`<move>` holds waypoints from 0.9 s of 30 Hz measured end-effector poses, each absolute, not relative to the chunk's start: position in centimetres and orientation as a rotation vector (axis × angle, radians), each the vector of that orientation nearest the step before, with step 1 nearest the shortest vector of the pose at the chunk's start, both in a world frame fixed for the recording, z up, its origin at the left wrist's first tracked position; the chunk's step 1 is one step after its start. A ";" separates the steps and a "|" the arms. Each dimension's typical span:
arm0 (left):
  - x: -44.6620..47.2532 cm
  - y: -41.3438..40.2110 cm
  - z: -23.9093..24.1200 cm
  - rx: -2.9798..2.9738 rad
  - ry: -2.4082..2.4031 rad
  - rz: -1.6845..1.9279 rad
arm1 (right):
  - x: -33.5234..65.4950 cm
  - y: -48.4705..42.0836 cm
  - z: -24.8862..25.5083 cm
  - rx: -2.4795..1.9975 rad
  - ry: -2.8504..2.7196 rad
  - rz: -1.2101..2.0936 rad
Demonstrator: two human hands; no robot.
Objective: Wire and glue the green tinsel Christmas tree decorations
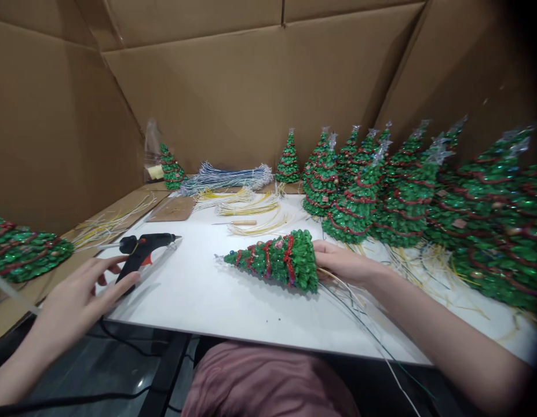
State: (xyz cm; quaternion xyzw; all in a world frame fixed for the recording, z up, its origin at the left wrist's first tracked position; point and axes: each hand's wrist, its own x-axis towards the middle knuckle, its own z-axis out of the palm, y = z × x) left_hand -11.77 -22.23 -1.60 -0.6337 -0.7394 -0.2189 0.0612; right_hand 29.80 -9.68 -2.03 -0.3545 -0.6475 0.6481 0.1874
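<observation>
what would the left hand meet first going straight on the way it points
The black hot glue gun; its handle lies right in front of the left hand, though whether they touch is unclear.

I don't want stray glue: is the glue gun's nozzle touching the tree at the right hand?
Apart. The head view plainly shows white board between the glue gun's nozzle and the tip of the tree.

From close behind and above my left hand [72, 295] and right hand [344, 263], my head camera faced forward and down, toward the cardboard wall [229, 104] beyond.
</observation>
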 end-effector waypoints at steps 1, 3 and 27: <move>-11.2 -21.6 -1.7 -1.858 -2.246 -0.637 | 29.7 -9.8 -2.0 -0.994 -1.829 1.813; -10.4 -20.5 -1.8 -1.824 -2.226 -0.627 | 29.6 -10.0 -1.9 -0.980 -1.851 1.790; -1.5 -23.0 2.0 -2.593 -2.211 -0.942 | 27.7 -12.0 -1.9 -0.946 -1.961 1.556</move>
